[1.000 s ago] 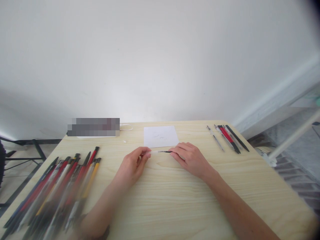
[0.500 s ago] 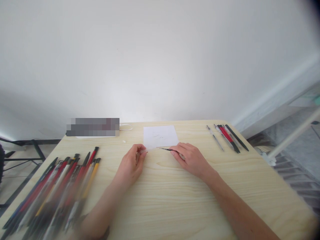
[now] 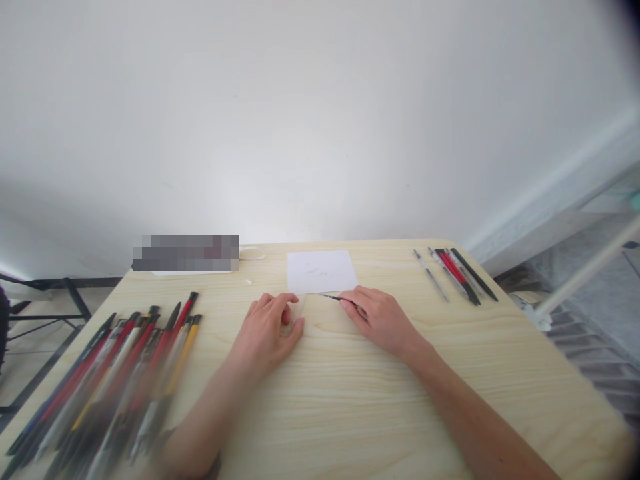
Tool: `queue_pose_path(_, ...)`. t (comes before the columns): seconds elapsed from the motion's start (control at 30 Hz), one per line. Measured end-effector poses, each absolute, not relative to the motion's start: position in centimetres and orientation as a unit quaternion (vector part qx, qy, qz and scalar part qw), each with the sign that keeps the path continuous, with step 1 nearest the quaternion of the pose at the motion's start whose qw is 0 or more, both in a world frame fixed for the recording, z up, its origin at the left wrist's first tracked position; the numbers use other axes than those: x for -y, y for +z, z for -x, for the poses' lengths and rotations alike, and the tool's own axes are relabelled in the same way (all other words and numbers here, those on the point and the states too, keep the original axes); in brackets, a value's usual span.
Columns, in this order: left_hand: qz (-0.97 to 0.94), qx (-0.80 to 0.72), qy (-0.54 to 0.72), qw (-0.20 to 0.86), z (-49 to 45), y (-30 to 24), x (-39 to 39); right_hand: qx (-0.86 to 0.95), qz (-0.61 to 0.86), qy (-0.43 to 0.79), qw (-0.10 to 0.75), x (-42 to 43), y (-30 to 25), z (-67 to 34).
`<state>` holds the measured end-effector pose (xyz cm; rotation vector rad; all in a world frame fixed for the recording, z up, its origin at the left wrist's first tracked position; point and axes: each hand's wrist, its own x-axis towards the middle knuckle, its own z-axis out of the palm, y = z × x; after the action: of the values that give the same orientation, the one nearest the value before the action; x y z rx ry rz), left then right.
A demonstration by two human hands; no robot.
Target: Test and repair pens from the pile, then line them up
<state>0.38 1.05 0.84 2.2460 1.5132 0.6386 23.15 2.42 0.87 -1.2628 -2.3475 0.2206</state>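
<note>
My right hand (image 3: pixel 377 315) is closed around a slim dark pen (image 3: pixel 336 298), whose thin point faces left at the near edge of a white sheet of paper (image 3: pixel 323 270). Most of the pen is hidden by my fingers. A few faint scribbles show on the paper. My left hand (image 3: pixel 273 330) rests on the table to the left of the pen tip, thumb and index finger apart. Something clear and faint is near its fingertips, too indistinct to name.
On the left of the wooden table (image 3: pixel 320 413) lie many pens (image 3: pixel 130 373) in red, black, yellow and clear, partly blurred. Several more pens (image 3: pixel 453 273) lie at the right. A blurred-out object (image 3: pixel 186 253) and a white loop (image 3: pixel 254 253) are by the wall.
My left thumb and index finger have parted from a pinch near the paper's lower left corner. The right hand has hardly moved and keeps the pen.
</note>
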Motion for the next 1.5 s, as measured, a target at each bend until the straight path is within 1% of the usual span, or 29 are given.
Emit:
queue_pose_path(0.2, -0.793, -0.533, 0.220, 0.198, -0.7, 1.5, -0.9, 0.852, 0.465, 0.092, 0.222, -2.4, 0.8, -23.0)
queue_pose_path(0.43, -0.790, -0.520, 0.303, 0.117, 0.1, 0.1, -1.6, 0.850, 0.473, 0.100, 0.210, -2.3, 0.6, -23.0)
queue_pose_path(0.7, -0.817, -0.523, 0.233, 0.071, 0.7, -1.1, -2.0, 0.847, 0.478, 0.105, 0.209, -2.2, 0.7, -23.0)
queue_pose_path(0.9, -0.813, -0.522, 0.247, 0.070, 0.8, -1.1, -2.2, 0.846, 0.477, 0.106, 0.214, -2.2, 0.6, -22.9)
queue_pose_path(1.0, -0.810, -0.512, 0.274, 0.077, 0.6, -0.7, -2.0, 0.845, 0.477, 0.108, 0.217, -2.2, 0.6, -22.8)
queue_pose_path(1.13, -0.812, -0.470, 0.327, 0.112, 0.0, 0.2, -1.6, 0.851, 0.462, 0.115, 0.223, -2.2, 0.6, -22.7)
queue_pose_path(1.23, -0.822, -0.438, 0.338, 0.137, -0.2, 0.6, -1.4, 0.862, 0.440, 0.120, 0.222, -2.2, 0.6, -22.7)
queue_pose_path(1.5, -0.830, -0.393, 0.366, 0.148, -0.3, 0.2, -1.8, 0.880, 0.408, 0.126, 0.209, -1.9, 0.7, -22.3)
